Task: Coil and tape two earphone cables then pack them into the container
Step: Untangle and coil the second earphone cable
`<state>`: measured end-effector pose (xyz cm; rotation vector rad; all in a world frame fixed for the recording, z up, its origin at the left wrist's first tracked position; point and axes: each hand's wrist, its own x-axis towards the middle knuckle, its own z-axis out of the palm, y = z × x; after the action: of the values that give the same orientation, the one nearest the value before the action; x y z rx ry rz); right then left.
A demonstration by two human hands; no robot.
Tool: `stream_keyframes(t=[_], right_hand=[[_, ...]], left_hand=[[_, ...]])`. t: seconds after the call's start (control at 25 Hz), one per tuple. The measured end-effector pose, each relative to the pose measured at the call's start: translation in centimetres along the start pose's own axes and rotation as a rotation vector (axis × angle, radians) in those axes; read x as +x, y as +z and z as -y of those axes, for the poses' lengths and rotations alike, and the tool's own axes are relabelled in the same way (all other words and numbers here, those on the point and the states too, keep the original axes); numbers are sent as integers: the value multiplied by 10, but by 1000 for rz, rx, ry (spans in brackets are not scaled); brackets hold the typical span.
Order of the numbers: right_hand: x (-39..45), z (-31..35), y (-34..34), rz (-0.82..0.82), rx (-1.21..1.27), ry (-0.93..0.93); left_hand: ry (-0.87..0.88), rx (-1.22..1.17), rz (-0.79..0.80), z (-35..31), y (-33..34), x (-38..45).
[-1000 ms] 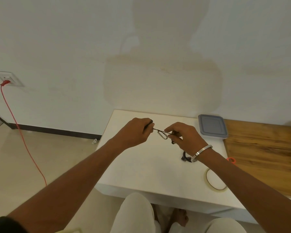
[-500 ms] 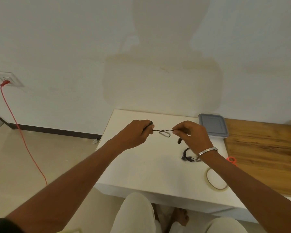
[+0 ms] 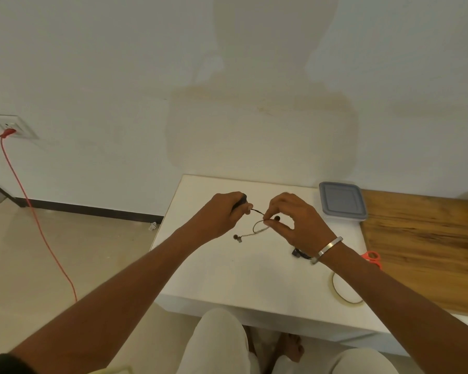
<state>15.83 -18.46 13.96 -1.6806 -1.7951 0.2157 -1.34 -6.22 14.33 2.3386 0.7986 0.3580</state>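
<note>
Head view, the only one. A person is sitting at a white rectangular table (image 3: 216,268), both forearms reaching out over it.

The left hand (image 3: 222,214) is curling closed around a dark bundled part of a thin black earphone cable (image 3: 257,230), apparently keeping the wound turns from springing loose. A short run of wire is crossing from it to the right hand (image 3: 295,225), which is pinching the cable between thumb and forefinger, other fingers arched clear, probably so the next loop can be fed. Below the pinch a slack loop is hanging, ending in a small black earbud (image 3: 237,237) just above the tabletop; a second earbud (image 3: 277,218) is showing by the right thumb.

A second black earphone cable (image 3: 297,253) is lying in a heap on the table, partly hidden by the right wrist, which is wearing a silver metal bangle (image 3: 328,248).

A roll of clear tape (image 3: 341,295) is lying flat near the front edge, orange-handled scissors (image 3: 372,259) just behind it, both within easy reach for the taping step. A grey-lidded square plastic container (image 3: 341,199), lid on, is waiting at the far right corner.

Judgement: coiling of the first cable is under way; nothing taped or packed yet.
</note>
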Motion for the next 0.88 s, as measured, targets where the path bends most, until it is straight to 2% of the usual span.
stream_keyframes(t=[0.2,0.4,0.52,0.56,0.64,0.72,0.76,0.8,0.88], right_hand=[[-10,6,6,397,-214,-27],[-25,-15,11,566,-194,246],[-24,-22,10,713,-283,349],[-22,-24,11,697,-303,358],[-14,-19,11,481,-199,348],[-4,-7,13,191,89,287],[2,0,13,120,228,268],[7,6,14,100,322,264],[13,15,16,100,353,269]], left_hand=[[-112,-134,-106,-3,-3,1],[-153,-170,-210,-3,-11,2],[-153,-205,-163,-6,-12,1],[-152,-211,-129,-7,-12,1],[-144,-215,-76,-10,-11,0],[-138,-239,-47,-14,-10,1],[-130,-263,-31,-15,-10,1],[-118,-283,-16,-16,-10,2],[-102,-299,0,-17,-10,3]])
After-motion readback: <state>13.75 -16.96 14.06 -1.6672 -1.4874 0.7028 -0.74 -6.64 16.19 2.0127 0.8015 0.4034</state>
